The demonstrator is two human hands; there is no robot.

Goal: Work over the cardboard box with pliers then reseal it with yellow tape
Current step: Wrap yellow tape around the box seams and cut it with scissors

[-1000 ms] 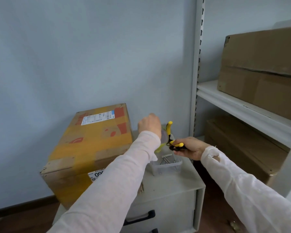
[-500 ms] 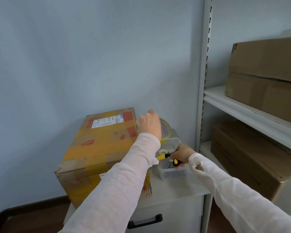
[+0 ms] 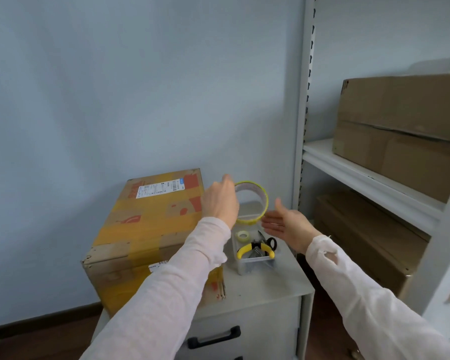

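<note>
Illumination is soft, diffuse and moderately bright, with a cool blue-grey cast across the pale blue painted wall (image 3: 115, 87). The large brown cardboard carton (image 3: 369, 242) beneath the white shelf board (image 3: 361, 178) lies in shadow. Wide-angle distortion tilts the grey slotted steel upright (image 3: 304, 113) and stretches the pale pink sleeves (image 3: 166, 294) at the bottom edge. The left hand (image 3: 220, 201), right hand (image 3: 286, 224) and thin roll of yellow tape (image 3: 247, 221) show slight motion softness.
</note>
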